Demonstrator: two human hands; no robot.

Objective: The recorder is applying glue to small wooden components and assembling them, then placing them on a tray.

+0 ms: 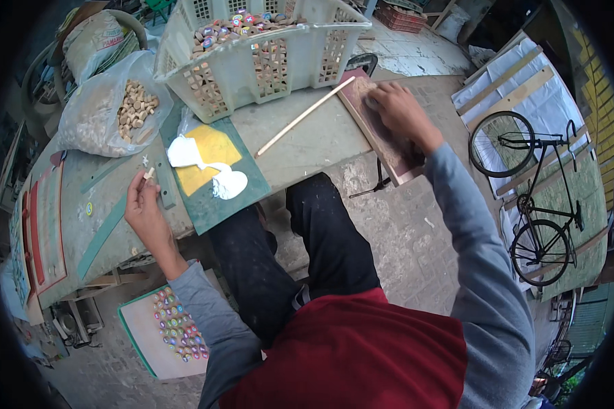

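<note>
Left hand (143, 204) is holding a small pale wooden piece (149, 174) pinched in a narrow fingertip grip, raised just above the worn grey table (307, 146), beside a green strip (164, 184). Right hand (399, 112) is pressing palm-down on a flat reddish-brown rectangular board (382, 146) that is lying across the table's right edge; fingers are curled over something small on the board, so I cannot tell whether that grip is holding anything. A thin pale wooden stick (305, 116) is lying diagonally on the table, just left of the board. A green mat with a yellow sheet (215, 153) and white paste blobs (228, 183) is sitting between the hands. A white perforated plastic basket (266, 58) of small round pieces is standing at the far side, a clear plastic bag of wooden plugs (116, 109) is lying left of it. A pale tray of coloured round pieces (167, 334) is resting on the floor by the left forearm. A black bicycle (539, 198) is standing at right, well apart.
</note>
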